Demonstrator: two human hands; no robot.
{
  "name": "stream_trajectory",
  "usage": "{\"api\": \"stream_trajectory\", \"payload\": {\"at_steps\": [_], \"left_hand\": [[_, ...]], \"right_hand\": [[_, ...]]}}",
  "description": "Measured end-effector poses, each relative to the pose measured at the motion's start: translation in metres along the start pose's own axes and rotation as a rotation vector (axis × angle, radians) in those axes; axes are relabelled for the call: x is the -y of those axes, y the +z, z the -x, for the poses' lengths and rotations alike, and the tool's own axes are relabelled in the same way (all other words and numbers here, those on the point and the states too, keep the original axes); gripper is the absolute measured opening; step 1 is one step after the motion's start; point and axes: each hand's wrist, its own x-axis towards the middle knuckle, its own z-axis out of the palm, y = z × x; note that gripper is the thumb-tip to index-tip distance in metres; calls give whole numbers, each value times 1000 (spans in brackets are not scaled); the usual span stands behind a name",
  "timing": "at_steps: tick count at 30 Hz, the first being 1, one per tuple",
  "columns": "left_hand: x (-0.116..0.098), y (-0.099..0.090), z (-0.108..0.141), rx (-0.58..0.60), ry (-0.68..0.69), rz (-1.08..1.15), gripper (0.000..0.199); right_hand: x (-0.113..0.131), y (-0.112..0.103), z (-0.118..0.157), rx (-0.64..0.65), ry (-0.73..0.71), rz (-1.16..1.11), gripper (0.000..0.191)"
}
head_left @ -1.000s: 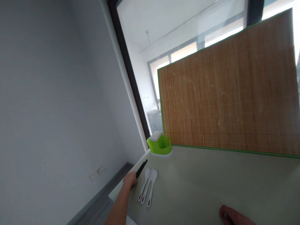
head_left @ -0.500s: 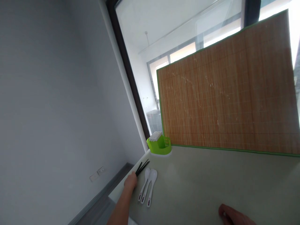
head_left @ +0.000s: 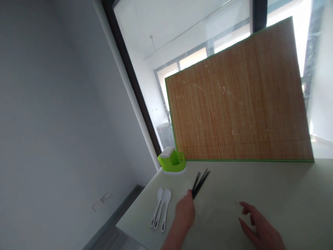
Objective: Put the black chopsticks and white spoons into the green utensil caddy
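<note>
Several black chopsticks (head_left: 199, 184) stick out of my left hand (head_left: 185, 209), which is closed around their lower ends above the table. Their tips fan apart and are a little blurred. To the right, my right hand (head_left: 260, 225) holds nothing; its thumb and fingers are apart, facing the chopsticks. Left of my left hand, white spoons (head_left: 163, 208) with long handles lie side by side on the table, bowls pointing away from me.
A bright green utensil holder (head_left: 173, 165) with a white slatted part stands at the table's far left corner. Behind the pale table (head_left: 221, 229), a bamboo mat (head_left: 234, 104) with green edging stands upright before the window. A grey wall (head_left: 65, 121) rises on the left.
My left hand has carried the chopsticks rightward, from left of the spoons to the table's middle. My right hand has come further into view and its fingers have spread.
</note>
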Motion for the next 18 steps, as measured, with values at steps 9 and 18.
{"api": "stream_trajectory", "payload": {"at_steps": [9, 18], "left_hand": [[-141, 60, 40, 155, 86, 110, 49], [-156, 106, 53, 61, 52, 150, 49]], "right_hand": [[-11, -1, -1, -63, -113, 165, 33], [-7, 7, -1, 15, -148, 241, 23]]}}
